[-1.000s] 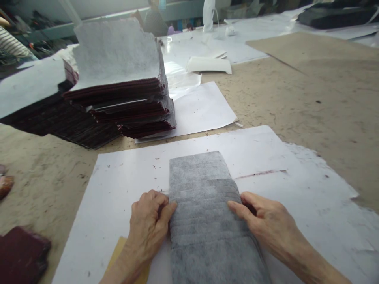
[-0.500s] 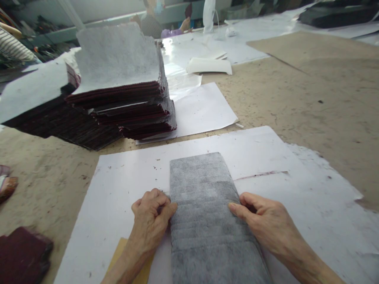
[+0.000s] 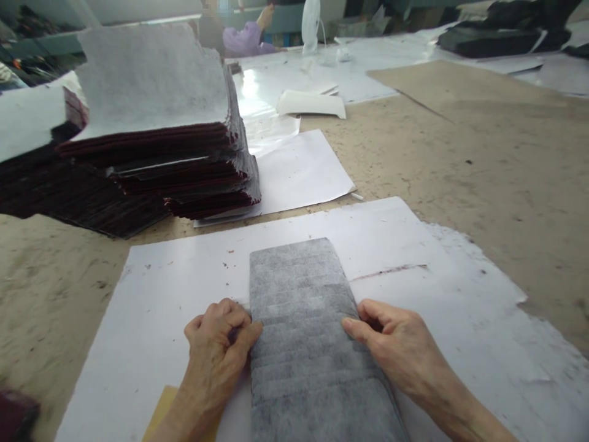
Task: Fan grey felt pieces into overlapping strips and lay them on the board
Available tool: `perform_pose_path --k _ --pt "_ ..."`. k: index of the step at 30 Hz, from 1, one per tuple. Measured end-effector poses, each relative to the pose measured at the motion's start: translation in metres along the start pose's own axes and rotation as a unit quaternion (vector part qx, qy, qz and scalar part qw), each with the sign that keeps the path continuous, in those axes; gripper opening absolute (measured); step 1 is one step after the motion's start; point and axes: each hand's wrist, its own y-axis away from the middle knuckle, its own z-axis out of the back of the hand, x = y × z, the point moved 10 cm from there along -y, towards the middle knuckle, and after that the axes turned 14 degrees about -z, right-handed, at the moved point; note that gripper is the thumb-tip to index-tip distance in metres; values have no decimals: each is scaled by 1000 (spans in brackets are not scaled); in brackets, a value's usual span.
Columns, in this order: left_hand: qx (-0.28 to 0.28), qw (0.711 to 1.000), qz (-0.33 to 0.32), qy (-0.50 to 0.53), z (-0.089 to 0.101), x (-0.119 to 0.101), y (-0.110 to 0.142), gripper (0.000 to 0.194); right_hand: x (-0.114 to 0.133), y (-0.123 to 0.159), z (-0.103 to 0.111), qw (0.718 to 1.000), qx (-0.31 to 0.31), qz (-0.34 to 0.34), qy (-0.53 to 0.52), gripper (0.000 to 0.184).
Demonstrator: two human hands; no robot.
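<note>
A long grey fabric-like panel with crosswise ridges lies on a white paper sheet, its near end cut off by the bottom of the view. My left hand pinches its left edge, thumb on top and fingers curled beneath. Opposite, my right hand grips the right edge the same way. Under my left forearm a piece of yellow material partly shows.
At the back left rise stacks of dark maroon, grey-backed pieces. Behind them lie a curved white piece and a brown sheet. A person in a purple sleeve is across the table. A maroon piece sits at lower left.
The whole view has shifted, so the panel, both hands and the stacks appear further left. Both hands keep the same hold on the panel's edges.
</note>
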Motion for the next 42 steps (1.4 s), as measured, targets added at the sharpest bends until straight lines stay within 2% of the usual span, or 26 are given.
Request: perform_pose_path --k 5,9,12,15,17,18,20,23,27,31,34,38,42 --pt "-26 999 13 -34 1 -2 2 25 0 2 3 995 -54 -10 86 29" --pt "-74 995 21 -57 7 -4 9 21 -4 9 16 988 -130 5 80 28" --pt "-135 990 10 -45 19 -4 14 19 9 16 33 971 -199 114 63 35" --pt "-168 984 -57 -31 28 -14 11 33 35 25 41 925 -244 280 78 35" --pt "-147 983 -106 -39 27 -24 2 38 49 22 37 907 -217 349 93 34" --pt "-124 985 -116 -45 24 -27 -4 38 54 16 32 907 -185 365 101 34" --pt "-64 991 -105 -50 16 -28 -18 37 63 2 21 917 -110 362 124 35" --pt "9 999 -37 -33 10 -22 -32 38 66 -18 7 941 -20 293 171 33" --pt "51 998 24 -17 8 -17 -40 36 59 -31 2 965 30 178 189 24" --pt "60 997 40 -33 5 -12 -38 19 50 -31 6 971 2 110 210 14" --pt "56 997 44 -21 2 -7 -33 19 37 -26 11 974 -30 74 211 20" --pt "26 999 29 18 4 -5 -29 26 33 -14 15 980 -72 117 144 28" --pt "14 998 28 46 5 -4 -30 29 35 -6 19 971 -120 184 92 26"
